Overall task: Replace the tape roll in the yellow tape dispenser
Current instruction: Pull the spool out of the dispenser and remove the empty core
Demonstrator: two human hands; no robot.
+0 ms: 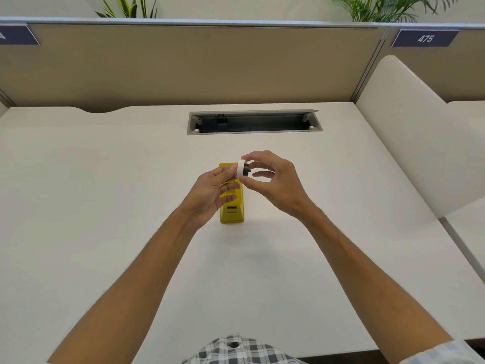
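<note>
A yellow tape dispenser (pixel 232 212) stands on the white desk (pixel 105 179), its far half hidden behind my hands. Above it I hold a white tape roll (pixel 240 169) with a black hub (pixel 247 169) sticking out of its right side. My right hand (pixel 273 179) pinches the roll's rim between thumb and forefinger. My left hand (pixel 212 193) touches the roll's left face with thumb and fingertips, its other fingers spread over the dispenser.
An open grey cable tray (pixel 254 122) is sunk into the desk behind the dispenser. A beige partition (pixel 183 64) closes the back. A white side divider (pixel 409 127) rises at the right. Plants show above the partition.
</note>
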